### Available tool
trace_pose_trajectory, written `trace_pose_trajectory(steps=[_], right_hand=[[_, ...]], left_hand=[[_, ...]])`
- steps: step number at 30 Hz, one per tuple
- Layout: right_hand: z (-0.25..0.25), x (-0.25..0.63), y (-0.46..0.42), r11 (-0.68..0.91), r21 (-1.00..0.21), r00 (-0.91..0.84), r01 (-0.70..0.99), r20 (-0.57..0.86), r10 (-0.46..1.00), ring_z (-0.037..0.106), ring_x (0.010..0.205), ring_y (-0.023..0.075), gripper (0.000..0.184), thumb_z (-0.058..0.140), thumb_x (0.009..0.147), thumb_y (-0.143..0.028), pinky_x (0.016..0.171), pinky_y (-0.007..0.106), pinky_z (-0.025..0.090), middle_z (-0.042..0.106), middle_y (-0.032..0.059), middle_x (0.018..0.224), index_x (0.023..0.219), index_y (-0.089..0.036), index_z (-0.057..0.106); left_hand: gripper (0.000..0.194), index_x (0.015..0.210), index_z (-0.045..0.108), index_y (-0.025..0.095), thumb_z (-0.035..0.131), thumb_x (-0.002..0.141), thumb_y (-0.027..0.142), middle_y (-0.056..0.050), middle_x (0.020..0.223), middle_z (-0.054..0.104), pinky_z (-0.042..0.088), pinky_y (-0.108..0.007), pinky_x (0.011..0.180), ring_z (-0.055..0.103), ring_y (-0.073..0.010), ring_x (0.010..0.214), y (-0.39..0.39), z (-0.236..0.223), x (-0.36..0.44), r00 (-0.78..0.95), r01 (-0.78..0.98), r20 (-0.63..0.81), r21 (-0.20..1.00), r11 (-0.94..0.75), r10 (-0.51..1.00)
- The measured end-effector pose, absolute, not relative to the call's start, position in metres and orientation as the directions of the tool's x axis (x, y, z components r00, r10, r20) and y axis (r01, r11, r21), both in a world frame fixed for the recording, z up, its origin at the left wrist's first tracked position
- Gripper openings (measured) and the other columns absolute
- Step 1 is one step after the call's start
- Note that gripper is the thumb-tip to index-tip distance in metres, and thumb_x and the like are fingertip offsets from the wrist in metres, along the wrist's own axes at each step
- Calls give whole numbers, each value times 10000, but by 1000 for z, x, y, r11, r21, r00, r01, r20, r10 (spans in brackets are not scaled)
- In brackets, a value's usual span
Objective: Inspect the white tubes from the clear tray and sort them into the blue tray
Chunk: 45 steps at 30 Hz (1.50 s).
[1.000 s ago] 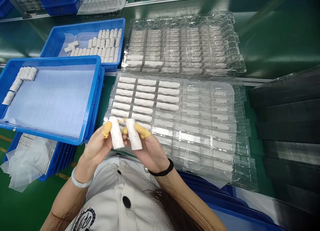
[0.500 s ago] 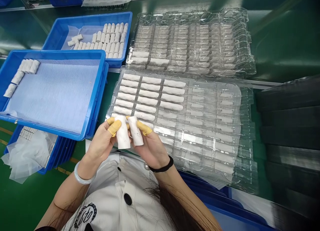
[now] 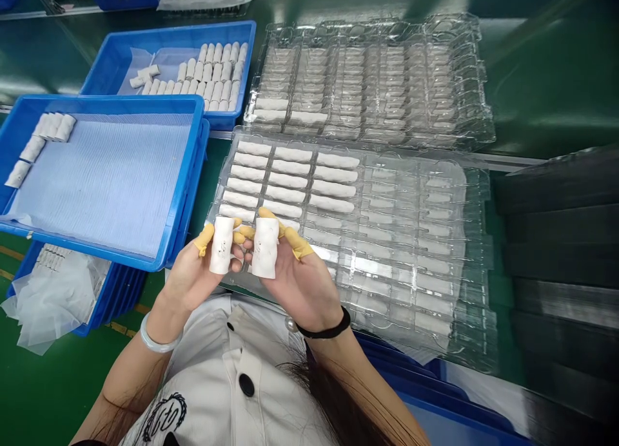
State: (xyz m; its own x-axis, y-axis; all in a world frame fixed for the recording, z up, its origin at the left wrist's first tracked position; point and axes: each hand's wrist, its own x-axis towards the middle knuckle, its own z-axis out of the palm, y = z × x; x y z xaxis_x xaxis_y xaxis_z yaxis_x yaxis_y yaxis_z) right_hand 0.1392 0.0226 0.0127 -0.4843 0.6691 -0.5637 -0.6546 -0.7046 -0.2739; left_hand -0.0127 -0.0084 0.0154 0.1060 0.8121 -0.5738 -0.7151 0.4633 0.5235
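My left hand (image 3: pixel 193 265) holds a white, wavy-sided cylinder (image 3: pixel 221 247) upright on its fingers, the thumb along its left edge. A second, similar white cylinder (image 3: pixel 265 249) rests in my right hand (image 3: pixel 307 275), its thumb to the right of the piece. Small dark marks show on the faces of both. Yellow finger cots cover the thumbs and some fingertips. Just beyond my hands lies a clear plastic tray (image 3: pixel 387 236), with white cylinders lying in its upper left pockets. What the cylinders are for cannot be made out.
At the left, a blue tray (image 3: pixel 167 256) lined with white sheet holds several white cylinders along its far left side. Another blue tray (image 3: pixel 169 37) behind it holds many more. Stacked clear trays (image 3: pixel 476 98) stand at the back. Crumpled translucent sheets (image 3: pixel 53 298) lie lower left.
Both cylinders have been turned in my fingers, so dark marks now face up on each. The left thumb has shifted off the face to the edge, and my right palm has opened upward.
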Motion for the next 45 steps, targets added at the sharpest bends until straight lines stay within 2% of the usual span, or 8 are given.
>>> trace_pose_trajectory(steps=[8,16,22,28,32,36,40,45], right_hand=[[12,138,21,-696,-280,-509,-661,-515,690,687,759,149,400,322,1018,-254,739,305,565,743,30,892,1346,-236,551],[6,139,19,-681,-288,-512,-673,-483,710,684,813,144,381,389,990,-253,756,284,544,738,49,964,1335,-233,548],[0,140,15,-677,-338,-545,-654,-410,731,643,714,155,331,620,854,-254,755,343,543,719,17,833,1182,-212,629],[-3,142,14,-680,-447,-542,-582,-411,733,551,539,110,350,801,729,-360,580,246,464,660,5,611,981,-161,662],[0,142,15,-692,-413,-547,-593,-425,722,597,617,150,423,623,865,-535,661,298,500,659,16,653,1096,-181,638],[6,144,18,-760,-271,-605,-591,-474,640,635,732,173,461,374,984,-530,740,355,533,697,48,833,1175,-194,625],[7,146,19,-758,-234,-608,-609,-475,636,653,818,193,444,326,1003,-478,793,406,544,708,65,935,1201,-213,622],[6,145,19,-741,-252,-601,-622,-452,659,657,889,208,398,381,983,-446,825,434,547,708,71,997,1193,-220,632]], left_hand=[[440,1096,663,68,320,1019,332,-110,793,637,482,-238,567,582,-135,644,-8,18,-12,88,-715,-585,526,460,807],[415,1077,679,85,408,996,388,-100,791,635,486,-226,568,575,-125,640,-9,14,-11,90,-717,-554,541,440,827],[389,1060,688,87,511,959,418,-78,768,634,475,-207,570,566,-109,637,-9,11,-8,95,-718,-546,542,437,833],[300,890,699,107,570,929,375,-59,713,639,506,-260,636,586,-135,628,-10,8,-6,12,-660,-570,613,434,822],[410,840,676,102,502,950,457,-52,641,587,481,-245,579,536,-122,563,-9,8,-6,74,-645,-559,605,467,826],[385,913,680,82,522,946,431,-58,647,573,441,-198,518,521,-107,569,-8,8,-6,88,-658,-575,580,480,814],[310,1029,673,88,487,971,328,-73,718,614,436,-188,497,529,-97,566,-6,9,-5,56,-685,-587,566,458,808],[326,1038,671,93,475,974,345,-70,728,621,451,-200,499,539,-102,564,-6,10,-5,58,-697,-583,557,451,810]])
